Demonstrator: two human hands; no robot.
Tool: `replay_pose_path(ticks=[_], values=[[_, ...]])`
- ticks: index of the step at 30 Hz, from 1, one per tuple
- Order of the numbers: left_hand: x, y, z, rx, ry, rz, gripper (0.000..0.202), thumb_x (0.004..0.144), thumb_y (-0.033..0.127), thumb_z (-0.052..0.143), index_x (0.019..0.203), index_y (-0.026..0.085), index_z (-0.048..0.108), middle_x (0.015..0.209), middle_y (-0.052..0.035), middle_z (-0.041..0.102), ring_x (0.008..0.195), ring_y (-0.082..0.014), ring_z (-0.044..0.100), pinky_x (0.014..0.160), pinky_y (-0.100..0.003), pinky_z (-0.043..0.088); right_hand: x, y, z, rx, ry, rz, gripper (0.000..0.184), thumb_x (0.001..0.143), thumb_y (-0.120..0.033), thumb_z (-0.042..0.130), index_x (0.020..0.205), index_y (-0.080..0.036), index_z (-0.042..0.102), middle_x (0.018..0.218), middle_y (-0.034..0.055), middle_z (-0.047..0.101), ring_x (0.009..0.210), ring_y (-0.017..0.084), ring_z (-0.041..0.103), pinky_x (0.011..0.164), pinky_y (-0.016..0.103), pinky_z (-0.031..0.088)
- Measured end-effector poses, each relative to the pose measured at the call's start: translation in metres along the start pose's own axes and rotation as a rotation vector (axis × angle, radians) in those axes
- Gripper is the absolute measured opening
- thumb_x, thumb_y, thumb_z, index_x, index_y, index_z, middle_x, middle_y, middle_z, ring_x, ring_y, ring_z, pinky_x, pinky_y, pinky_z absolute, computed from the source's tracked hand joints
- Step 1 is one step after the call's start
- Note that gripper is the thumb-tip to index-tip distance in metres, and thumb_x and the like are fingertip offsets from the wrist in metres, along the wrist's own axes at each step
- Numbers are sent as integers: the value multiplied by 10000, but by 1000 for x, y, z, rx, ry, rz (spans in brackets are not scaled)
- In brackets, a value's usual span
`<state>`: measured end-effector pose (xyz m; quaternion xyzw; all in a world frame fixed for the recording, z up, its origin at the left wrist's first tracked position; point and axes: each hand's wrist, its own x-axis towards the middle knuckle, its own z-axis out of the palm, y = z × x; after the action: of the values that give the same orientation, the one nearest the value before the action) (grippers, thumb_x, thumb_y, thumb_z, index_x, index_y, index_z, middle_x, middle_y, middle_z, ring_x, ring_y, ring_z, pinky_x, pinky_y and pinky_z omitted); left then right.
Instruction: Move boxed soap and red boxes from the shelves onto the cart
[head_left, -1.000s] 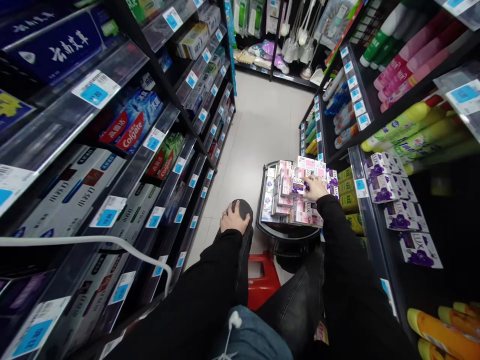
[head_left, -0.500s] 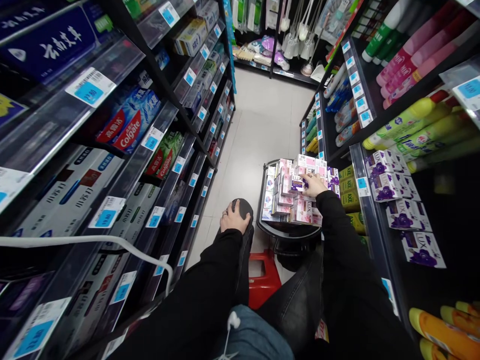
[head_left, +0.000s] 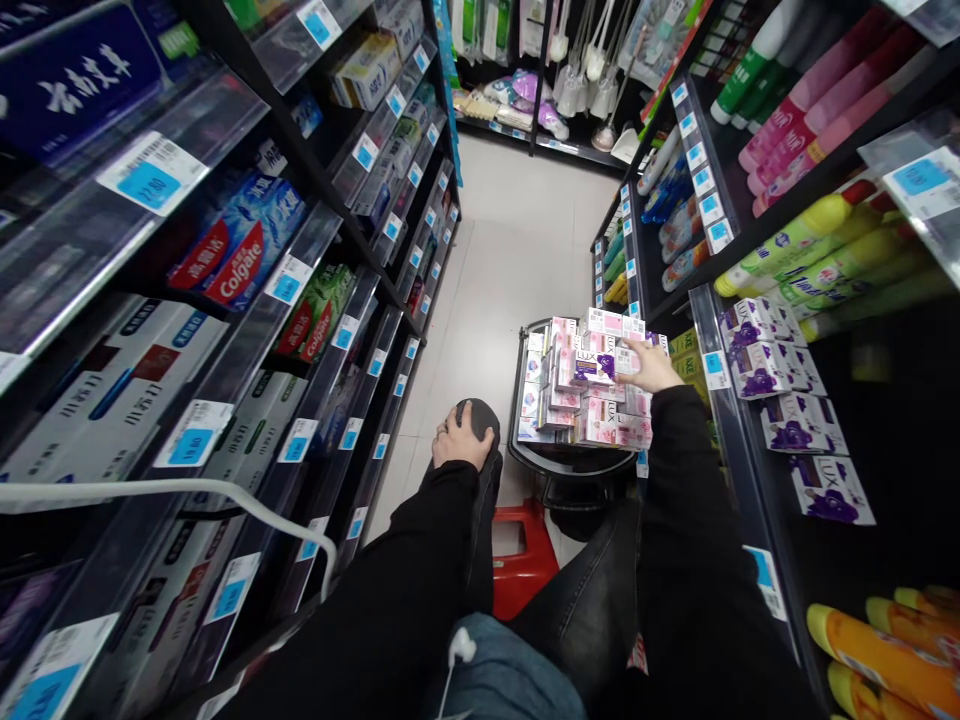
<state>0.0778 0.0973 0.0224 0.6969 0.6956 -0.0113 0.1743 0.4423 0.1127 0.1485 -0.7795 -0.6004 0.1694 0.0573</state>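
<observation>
My right hand [head_left: 651, 366] is at the pile of soap boxes on a black-rimmed cart [head_left: 559, 465]. Its thumb and fingers close around the right end of a white and purple LUX soap box [head_left: 592, 366], whose purple flower side faces me. Pink and white soap boxes [head_left: 598, 422] are stacked under and around it. Over to the left, my left hand [head_left: 463, 437] lies on my dark-trousered knee with the fingers spread, holding nothing.
On the right shelf stand more purple LUX boxes [head_left: 757, 370], yellow-green bottles [head_left: 817, 255] and orange bottles [head_left: 885, 650]. Toothpaste boxes [head_left: 240, 240] fill the left shelves. A red stool [head_left: 525, 575] is between my legs, and a white cable [head_left: 225, 488] crosses at left.
My right hand has shifted from over the purple soap box to its right end, so more of that box's flower side shows. The left hand stays on the knee. The view has moved slightly.
</observation>
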Motion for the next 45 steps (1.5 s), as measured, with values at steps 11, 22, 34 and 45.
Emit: replay_pose_path(ticks=[11,22,34,45], values=[[7,-1,6,7,28,31,719,880,531,468,1509,200,361,1483,-138,402,1117,-380,525,914,-481,476,-164,85,-69,-268,846,983,502,760,-436,645,1132,-100,618,1160,249,555,1144,416,447,903,534,380],[6,1,4,-1,9,5,720,874,522,478,1513,214,359,1492,-130,397,1142,-372,515,929,-476,474,-154,91,-46,-282,751,845,533,798,-390,572,1182,-20,572,1222,367,478,1151,489,430,884,648,362],[6,-1,4,-20,-6,12,723,878,523,467,1518,207,348,1498,-135,389,1161,-385,507,960,-489,458,-219,-2,-29,1298,530,35,345,715,-548,707,947,-317,597,1094,40,594,772,188,575,671,379,504],[5,1,1,-20,2,9,721,875,523,475,1512,206,360,1489,-141,399,1152,-384,513,947,-488,462,-189,-59,-8,1912,473,122,669,645,-743,655,1184,-356,575,1152,75,556,813,206,467,542,334,468]])
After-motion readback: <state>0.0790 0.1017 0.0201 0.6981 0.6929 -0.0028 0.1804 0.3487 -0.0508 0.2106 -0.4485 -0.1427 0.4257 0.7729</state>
